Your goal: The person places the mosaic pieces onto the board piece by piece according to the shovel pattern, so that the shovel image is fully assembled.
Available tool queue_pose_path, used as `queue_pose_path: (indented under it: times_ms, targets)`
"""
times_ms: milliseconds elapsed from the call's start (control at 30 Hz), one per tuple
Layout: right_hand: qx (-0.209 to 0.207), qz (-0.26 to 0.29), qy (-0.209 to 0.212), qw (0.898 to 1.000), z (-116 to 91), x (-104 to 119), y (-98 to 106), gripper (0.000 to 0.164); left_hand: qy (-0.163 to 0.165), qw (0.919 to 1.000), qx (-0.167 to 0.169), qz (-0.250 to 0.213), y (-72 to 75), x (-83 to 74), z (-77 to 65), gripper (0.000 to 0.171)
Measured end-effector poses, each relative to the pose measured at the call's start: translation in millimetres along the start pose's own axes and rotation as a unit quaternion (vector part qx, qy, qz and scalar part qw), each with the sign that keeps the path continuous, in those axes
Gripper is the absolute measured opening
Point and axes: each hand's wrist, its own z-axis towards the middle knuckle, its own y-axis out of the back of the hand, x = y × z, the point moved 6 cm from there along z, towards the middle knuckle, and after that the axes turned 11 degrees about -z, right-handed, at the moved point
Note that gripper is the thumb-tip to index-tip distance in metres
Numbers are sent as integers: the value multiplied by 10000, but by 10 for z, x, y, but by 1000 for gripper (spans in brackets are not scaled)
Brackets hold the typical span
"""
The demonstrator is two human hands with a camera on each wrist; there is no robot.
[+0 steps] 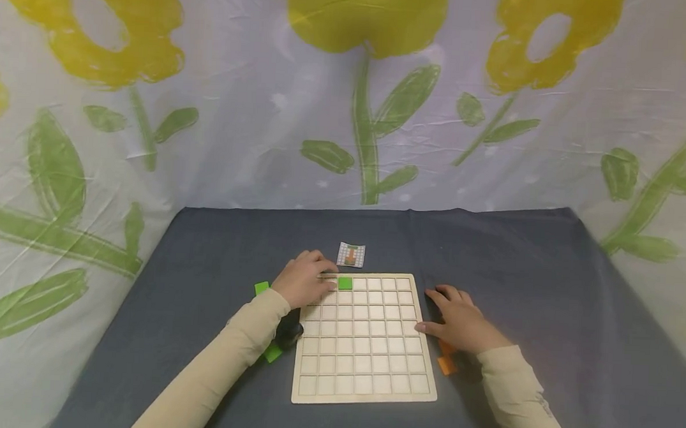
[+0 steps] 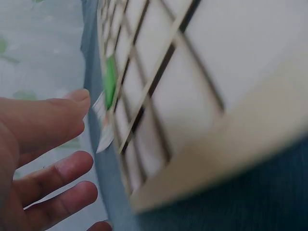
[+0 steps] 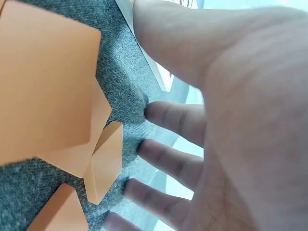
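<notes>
A wooden grid board lies flat on the dark cloth. One green square tile sits in a cell of its far row. Over the far left corner of the board is my left hand, its fingers loosely bent and holding nothing. That green tile also shows beyond the fingertips in the left wrist view. On the right side, the thumb of my right hand touches the board's edge, while its spread fingers rest on the cloth. Several orange tiles lie beside this hand.
A small pattern card lies just past the board's far edge. Green tiles are on the cloth at the left, partly hidden by the left arm. A dark rounded object shows under the left wrist. Behind the table hangs a flowered curtain.
</notes>
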Motion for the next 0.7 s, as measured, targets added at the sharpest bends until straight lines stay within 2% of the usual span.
queue_pose_path:
  times_ms: [167,367,533,700]
  targets:
    - [55,9,15,10000,4,-15,-21,81,-268,9991,-322,38,222,108,-178,31]
    - [44,-27,10,10000,28,-14,-21,84,-129,9986,-463,235,414,333,-409,32]
    - [25,-47,19,10000,26,-8,-25,84,-17,9987,-471,184,499,502,-561,32]
    - [43,-31,107,9999,16,7,-24,83,79,9990,-407,188,519,635,-660,35]
